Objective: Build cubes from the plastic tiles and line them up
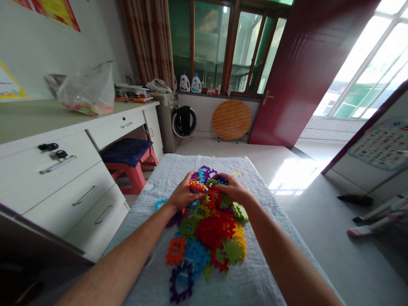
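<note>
Colourful flat plastic interlocking pieces with toothed edges lie heaped on a cloth-covered table. My left hand is closed around an orange interlocking piece at the far end of the heap. Opposite it, my right hand curls its fingers over a dark blue interlocking piece; its fingertips are partly hidden. A purple piece shows just beyond both hands. Nearer me lie red pieces, blue pieces, an orange square piece, green pieces and a dark purple ring-shaped piece.
A white desk with drawers stands on the left, bearing a plastic bag. Beside the table is a pink stool with a dark seat. A washing machine, a round wooden tabletop and a red door are farther back.
</note>
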